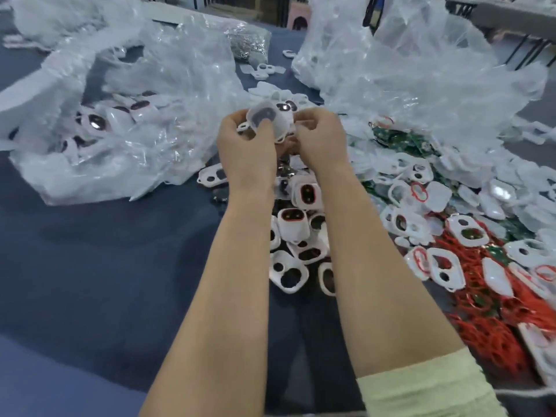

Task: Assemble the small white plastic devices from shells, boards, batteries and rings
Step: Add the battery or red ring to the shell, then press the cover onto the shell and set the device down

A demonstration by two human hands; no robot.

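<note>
There's the left hand [246,145] pinching a white shell [264,115], thumb on its dark centre. The right hand [320,136] is curled just beside it, grip unclear. Assembled devices [307,194] are heaped between the wrists.

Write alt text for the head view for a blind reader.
Above a blue table, the left hand holds a white plastic shell; the right hand curls beside it. Loose shells, red rings, green boards and clear bags lie around.

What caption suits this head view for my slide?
Left hand grips a white shell, right hand alongside, above loose shells, red rings, green boards.
</note>
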